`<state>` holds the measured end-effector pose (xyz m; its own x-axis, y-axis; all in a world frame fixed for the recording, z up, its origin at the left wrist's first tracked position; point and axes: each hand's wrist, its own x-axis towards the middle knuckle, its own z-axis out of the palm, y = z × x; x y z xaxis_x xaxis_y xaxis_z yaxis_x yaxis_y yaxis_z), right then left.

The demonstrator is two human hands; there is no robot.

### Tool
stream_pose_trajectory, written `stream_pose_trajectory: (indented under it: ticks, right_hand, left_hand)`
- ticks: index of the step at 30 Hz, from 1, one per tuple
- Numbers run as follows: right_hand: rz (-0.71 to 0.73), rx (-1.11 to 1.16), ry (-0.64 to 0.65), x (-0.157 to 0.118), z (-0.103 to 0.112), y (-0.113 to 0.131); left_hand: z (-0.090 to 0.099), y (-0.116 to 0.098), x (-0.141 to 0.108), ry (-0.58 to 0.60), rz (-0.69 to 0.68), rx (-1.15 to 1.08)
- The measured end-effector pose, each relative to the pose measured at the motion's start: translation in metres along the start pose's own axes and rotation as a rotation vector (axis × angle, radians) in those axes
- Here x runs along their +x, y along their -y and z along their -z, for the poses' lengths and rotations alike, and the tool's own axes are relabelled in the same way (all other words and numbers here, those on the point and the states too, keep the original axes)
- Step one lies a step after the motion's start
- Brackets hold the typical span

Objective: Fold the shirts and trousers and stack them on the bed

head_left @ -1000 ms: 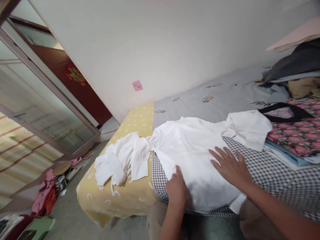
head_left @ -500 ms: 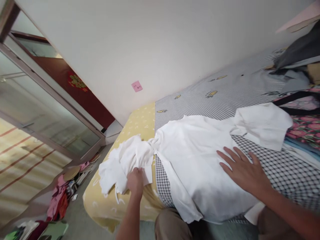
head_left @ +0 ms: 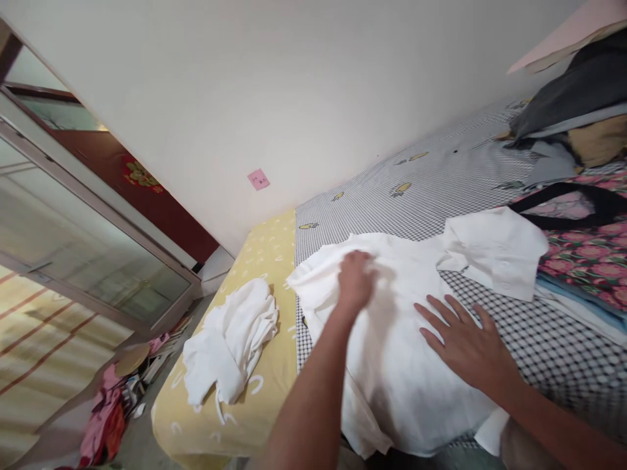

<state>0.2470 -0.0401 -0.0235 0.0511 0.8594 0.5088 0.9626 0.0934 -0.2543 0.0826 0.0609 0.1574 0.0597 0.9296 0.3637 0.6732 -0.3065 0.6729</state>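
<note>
A white long-sleeved shirt (head_left: 416,365) lies spread over the checked part of the bed. My left hand (head_left: 356,281) is closed on one of its sleeves, near the shirt's upper middle; the gripped cloth is mostly hidden beneath my fingers. That sleeve (head_left: 316,281) is doubled back over the shirt's left side. My right hand (head_left: 465,339) lies flat with spread fingers on the shirt's right side. Beyond it, the other sleeve (head_left: 494,251) stretches out to the right. A crumpled white garment (head_left: 232,343) rests apart on the yellow cover.
The yellow bed cover (head_left: 274,248) ends at the left edge of the bed. Pink floral cloth (head_left: 588,254) and a pile of dark clothes (head_left: 573,85) lie at the right. Pink and red items (head_left: 105,418) are on the floor by the glass door (head_left: 93,241).
My left hand has carried the sleeve rightward from the yellow cover onto the shirt. The crumpled garment stays behind on its own. My right hand keeps its place on the shirt.
</note>
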Motion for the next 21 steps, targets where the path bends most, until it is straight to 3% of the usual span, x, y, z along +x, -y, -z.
stream_pose_trajectory:
  ticks: [1,3,4,5,8,12,13,15,18,21]
  right_hand:
    - [0.01,0.001,0.005,-0.001,-0.001,-0.002]
    - [0.046,-0.003,0.031,-0.002,-0.003,-0.006]
    - [0.065,-0.009,0.046,-0.002,-0.004,-0.008]
    - [0.08,-0.02,0.058,-0.003,-0.005,-0.009]
    - [0.051,-0.086,0.052,-0.001,-0.004,-0.008]
    - [0.026,-0.179,0.057,0.002,0.003,-0.001]
    - [0.029,-0.188,0.067,0.002,0.005,0.0]
    - [0.024,-0.196,0.089,0.002,0.01,0.003]
    - [-0.001,-0.192,0.142,0.001,0.015,0.005]
    - [-0.033,-0.156,0.242,0.007,0.016,0.003]
  left_hand:
    - [-0.019,-0.01,-0.018,0.132,-0.039,0.011]
    - [-0.046,-0.022,-0.063,0.537,-0.071,0.119]
    - [-0.054,-0.023,-0.087,0.603,-0.097,0.111]
    - [-0.058,-0.021,-0.113,0.589,-0.152,0.076]
    - [-0.059,0.005,-0.186,0.381,-0.263,-0.008]
    - [-0.049,0.078,-0.266,0.043,-0.25,-0.007]
    - [-0.046,0.098,-0.28,-0.002,-0.161,-0.012]
    - [-0.036,0.133,-0.301,-0.214,0.149,-0.059]
    - [-0.023,0.17,-0.313,-0.417,0.583,-0.174]
    - [-0.018,0.189,-0.31,-0.458,0.731,-0.226]
